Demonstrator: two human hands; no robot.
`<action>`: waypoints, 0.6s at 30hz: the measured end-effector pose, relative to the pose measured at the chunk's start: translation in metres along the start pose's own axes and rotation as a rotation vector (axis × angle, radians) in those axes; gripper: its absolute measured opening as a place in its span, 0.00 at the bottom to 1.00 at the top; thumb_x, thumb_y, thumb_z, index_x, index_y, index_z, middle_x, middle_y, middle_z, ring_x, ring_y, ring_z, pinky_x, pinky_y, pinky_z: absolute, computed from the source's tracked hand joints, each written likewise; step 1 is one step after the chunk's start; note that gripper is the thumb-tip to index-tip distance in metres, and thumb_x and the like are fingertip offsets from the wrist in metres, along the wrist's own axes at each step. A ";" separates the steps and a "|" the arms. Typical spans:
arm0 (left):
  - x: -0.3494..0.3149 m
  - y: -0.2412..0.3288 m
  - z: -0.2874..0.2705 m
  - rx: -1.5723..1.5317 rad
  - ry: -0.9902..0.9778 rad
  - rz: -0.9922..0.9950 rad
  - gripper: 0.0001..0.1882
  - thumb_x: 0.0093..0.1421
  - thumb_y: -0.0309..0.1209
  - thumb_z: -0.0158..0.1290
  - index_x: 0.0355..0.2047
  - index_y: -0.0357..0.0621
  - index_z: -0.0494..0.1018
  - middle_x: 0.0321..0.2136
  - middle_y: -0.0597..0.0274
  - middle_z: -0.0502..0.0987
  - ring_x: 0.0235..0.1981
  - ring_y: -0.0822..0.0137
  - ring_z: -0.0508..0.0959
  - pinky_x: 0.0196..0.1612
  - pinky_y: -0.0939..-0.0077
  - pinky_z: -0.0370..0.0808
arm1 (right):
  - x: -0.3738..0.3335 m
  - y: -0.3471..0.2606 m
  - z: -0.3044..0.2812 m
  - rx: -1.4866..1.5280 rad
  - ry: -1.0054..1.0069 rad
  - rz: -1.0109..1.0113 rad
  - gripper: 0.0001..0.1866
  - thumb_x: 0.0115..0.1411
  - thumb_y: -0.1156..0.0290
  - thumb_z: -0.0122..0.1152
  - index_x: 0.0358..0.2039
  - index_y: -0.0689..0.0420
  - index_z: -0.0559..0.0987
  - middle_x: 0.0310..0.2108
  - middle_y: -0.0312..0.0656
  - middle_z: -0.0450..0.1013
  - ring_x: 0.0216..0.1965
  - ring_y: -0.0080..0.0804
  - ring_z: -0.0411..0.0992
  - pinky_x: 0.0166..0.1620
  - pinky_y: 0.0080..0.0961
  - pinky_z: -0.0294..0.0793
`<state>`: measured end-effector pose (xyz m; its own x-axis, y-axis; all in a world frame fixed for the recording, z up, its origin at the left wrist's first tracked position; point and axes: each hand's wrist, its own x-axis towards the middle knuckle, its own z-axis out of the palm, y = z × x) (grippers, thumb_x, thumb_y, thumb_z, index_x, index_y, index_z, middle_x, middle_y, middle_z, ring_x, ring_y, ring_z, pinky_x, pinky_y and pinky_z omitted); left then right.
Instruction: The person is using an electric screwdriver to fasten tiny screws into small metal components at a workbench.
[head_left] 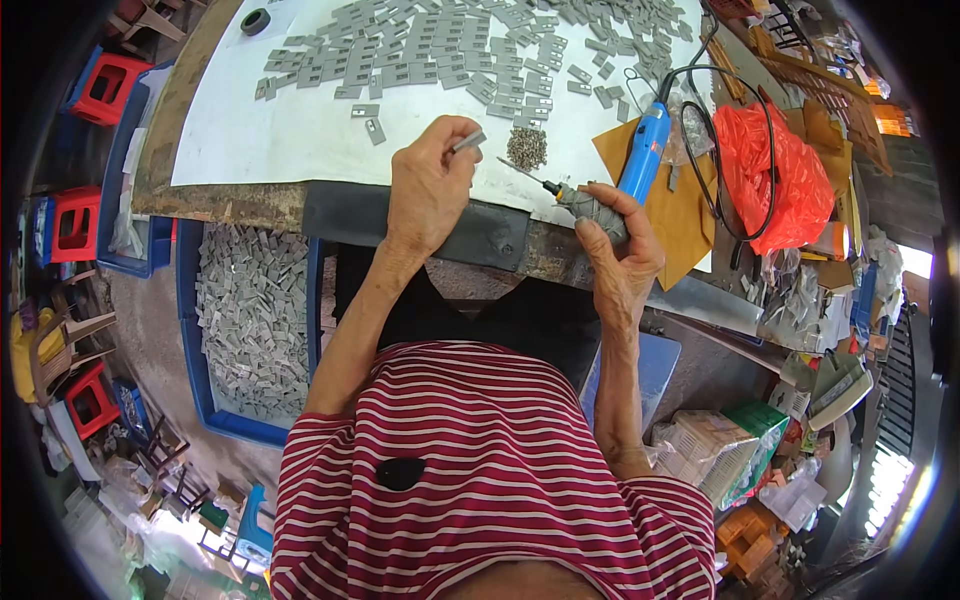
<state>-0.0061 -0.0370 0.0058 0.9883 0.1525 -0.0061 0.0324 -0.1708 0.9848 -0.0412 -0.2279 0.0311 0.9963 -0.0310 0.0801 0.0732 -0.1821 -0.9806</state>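
My left hand (432, 185), above the table's near edge, pinches a small grey piece (468, 141) that looks like a pencil sharpener. In my right hand (622, 245) is a screwdriver (592, 210) with a grey wrapped handle. Its thin bit points up and left, toward the small grey piece but apart from it. A heap of tiny screws (527, 148) lies just beyond the bit. Next to my right fingers is a blue corded tool body (645, 150); its lower end is hidden, so I cannot tell whether it joins the screwdriver.
Many similar grey pieces (425, 50) cover the far part of the white sheet (240, 130). A black tape ring (255, 22) lies far left. Right of the blue tool are brown paper (690, 215), a black cable (716, 195) and a red plastic bag (765, 180). A blue bin (203, 375) of grey pieces stands below left.
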 end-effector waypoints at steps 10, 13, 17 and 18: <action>-0.010 0.002 -0.001 0.239 -0.143 0.132 0.07 0.53 0.25 0.49 0.33 0.35 0.68 0.21 0.62 0.73 0.21 0.78 0.68 0.26 0.82 0.66 | -0.002 0.006 0.002 -0.068 0.041 -0.001 0.15 0.51 0.75 0.62 0.41 0.59 0.74 0.34 0.34 0.71 0.33 0.16 0.67 0.35 0.12 0.68; -0.010 0.000 -0.003 0.157 -0.121 0.087 0.07 0.53 0.22 0.46 0.33 0.36 0.67 0.18 0.54 0.72 0.19 0.67 0.73 0.25 0.77 0.69 | -0.002 0.007 0.003 -0.084 0.051 -0.027 0.15 0.52 0.75 0.62 0.41 0.59 0.74 0.34 0.34 0.71 0.32 0.16 0.68 0.35 0.12 0.68; -0.009 -0.004 -0.006 0.074 -0.133 0.043 0.06 0.53 0.22 0.49 0.32 0.36 0.68 0.19 0.62 0.72 0.20 0.76 0.69 0.25 0.83 0.66 | -0.001 0.005 0.005 -0.113 0.056 -0.030 0.15 0.52 0.74 0.62 0.41 0.59 0.74 0.34 0.34 0.72 0.32 0.16 0.68 0.34 0.12 0.68; -0.008 -0.004 -0.007 0.087 -0.172 0.013 0.05 0.53 0.23 0.50 0.31 0.36 0.68 0.20 0.68 0.72 0.22 0.81 0.67 0.26 0.87 0.65 | -0.001 0.004 0.005 -0.122 0.057 -0.027 0.15 0.52 0.74 0.62 0.41 0.59 0.74 0.34 0.34 0.72 0.32 0.16 0.68 0.34 0.12 0.68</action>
<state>-0.0156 -0.0308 0.0033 0.9994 -0.0174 -0.0301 0.0247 -0.2560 0.9664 -0.0419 -0.2242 0.0259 0.9896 -0.0794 0.1201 0.0909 -0.3017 -0.9490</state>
